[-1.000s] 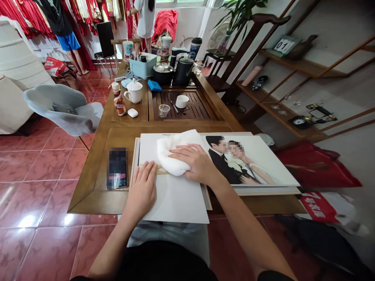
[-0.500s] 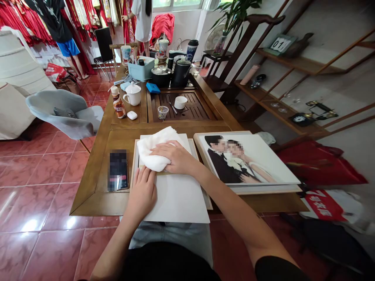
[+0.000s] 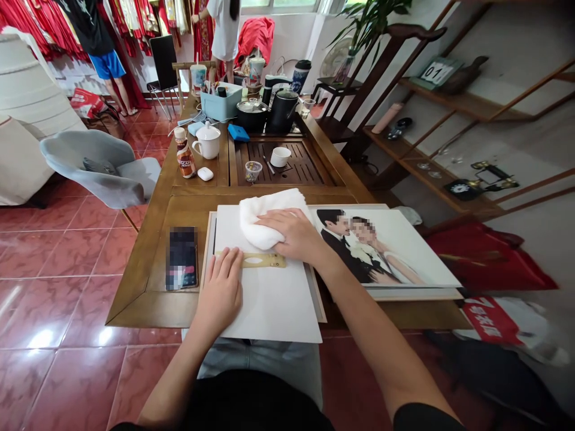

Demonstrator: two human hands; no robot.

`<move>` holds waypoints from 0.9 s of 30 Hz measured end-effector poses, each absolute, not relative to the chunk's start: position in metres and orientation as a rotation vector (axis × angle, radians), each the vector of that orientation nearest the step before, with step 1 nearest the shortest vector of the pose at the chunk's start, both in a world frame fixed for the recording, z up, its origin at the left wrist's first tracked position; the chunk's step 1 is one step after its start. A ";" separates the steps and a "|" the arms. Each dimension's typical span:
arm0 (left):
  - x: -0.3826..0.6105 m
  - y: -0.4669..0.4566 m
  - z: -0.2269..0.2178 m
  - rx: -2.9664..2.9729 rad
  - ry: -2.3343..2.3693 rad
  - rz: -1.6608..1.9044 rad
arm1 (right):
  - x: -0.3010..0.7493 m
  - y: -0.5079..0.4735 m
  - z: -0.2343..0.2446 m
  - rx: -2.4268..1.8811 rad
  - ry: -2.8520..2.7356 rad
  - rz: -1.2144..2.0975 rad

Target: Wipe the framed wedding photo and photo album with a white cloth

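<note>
A white board (image 3: pixel 274 305) lies over a pale frame (image 3: pixel 321 311) at the table's near edge. Across its middle is a yellowish strip with a cut-out, like a flat hanger or ruler (image 3: pixel 274 261). My left hand (image 3: pixel 222 287) rests flat on the board's left side, fingers stretched out, its fingertips at the strip's left end. A folded white cloth (image 3: pixel 258 221) is under my right hand (image 3: pixel 294 233), which grips and presses it on the upper right of the board. The cloth hides that corner and part of the neighbouring photo panel.
Right of the board lies a large photo panel (image 3: pixel 404 245) of a couple. A phone (image 3: pixel 182 257) is at the left. Farther back stand a bottle (image 3: pixel 185 157), a lidded white mug (image 3: pixel 207 142), a small tub (image 3: pixel 253 172) and a tea tray (image 3: pixel 309 164). Two people stand in the background.
My right hand has moved the cloth rightward across the board, uncovering the yellowish strip. My left hand stays in nearly the same place. The view has shifted slightly.
</note>
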State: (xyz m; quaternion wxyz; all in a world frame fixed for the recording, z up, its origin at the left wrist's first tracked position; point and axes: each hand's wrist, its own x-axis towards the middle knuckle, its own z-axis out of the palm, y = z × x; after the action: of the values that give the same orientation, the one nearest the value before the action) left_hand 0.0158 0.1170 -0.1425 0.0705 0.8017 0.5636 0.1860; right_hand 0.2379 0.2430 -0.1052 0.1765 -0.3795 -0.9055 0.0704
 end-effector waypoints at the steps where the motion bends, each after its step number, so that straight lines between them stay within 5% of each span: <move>1: 0.016 0.117 -0.143 2.415 1.692 0.562 | 0.227 0.244 -0.105 -1.042 -2.582 0.215; 27: 0.016 0.117 -0.143 2.397 1.702 0.601 | 0.238 0.230 -0.109 -0.981 -2.544 0.262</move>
State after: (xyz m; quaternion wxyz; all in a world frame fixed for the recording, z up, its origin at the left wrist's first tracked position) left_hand 0.0158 0.1172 -0.1433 0.0703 0.7968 0.5659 0.1999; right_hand 0.2378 0.2303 -0.1090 0.2000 -0.3510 -0.9100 0.0937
